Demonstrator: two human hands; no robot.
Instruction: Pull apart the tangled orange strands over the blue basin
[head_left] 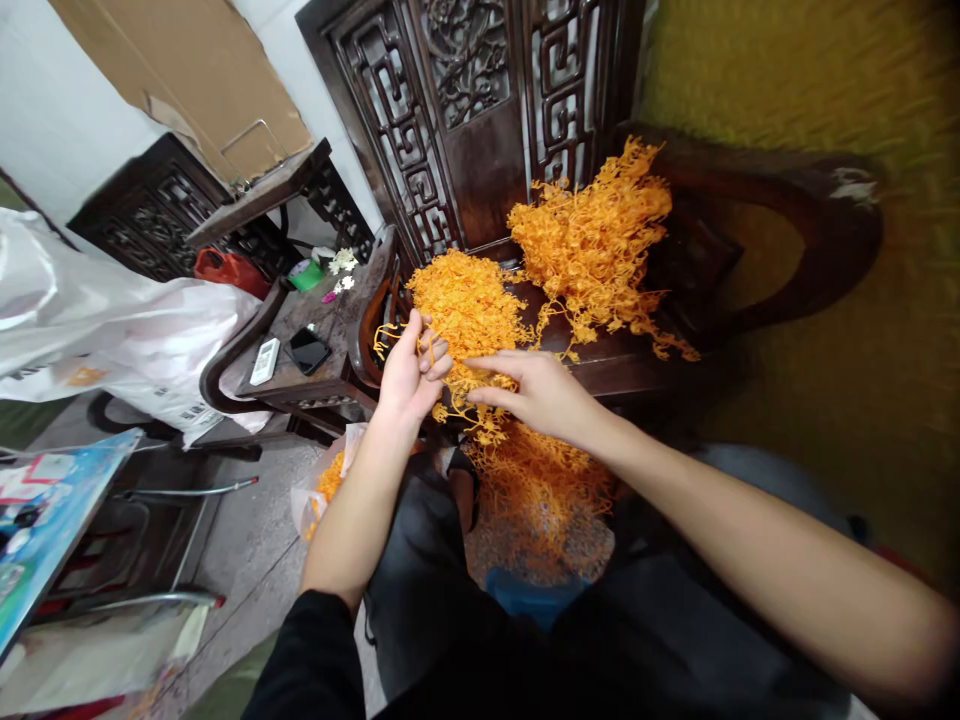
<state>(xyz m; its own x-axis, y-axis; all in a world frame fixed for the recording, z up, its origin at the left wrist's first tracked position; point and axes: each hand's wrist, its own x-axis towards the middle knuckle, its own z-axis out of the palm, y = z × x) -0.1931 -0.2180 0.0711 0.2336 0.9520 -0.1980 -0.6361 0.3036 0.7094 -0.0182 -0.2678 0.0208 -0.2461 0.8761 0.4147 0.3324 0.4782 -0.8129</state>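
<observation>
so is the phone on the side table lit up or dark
Dark. The phone lies flat on the side table beside a white remote, and its screen shows plain black with no glow.

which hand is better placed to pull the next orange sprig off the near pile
Right, probably. The right hand lies flat with fingers reaching into the near orange pile, while the left hand already grips sprigs.

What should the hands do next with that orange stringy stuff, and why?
Probably pull the sprig free. The left hand pinches an orange sprig and the right hand touches it, but it looks tangled with the pile on the chair.
</observation>
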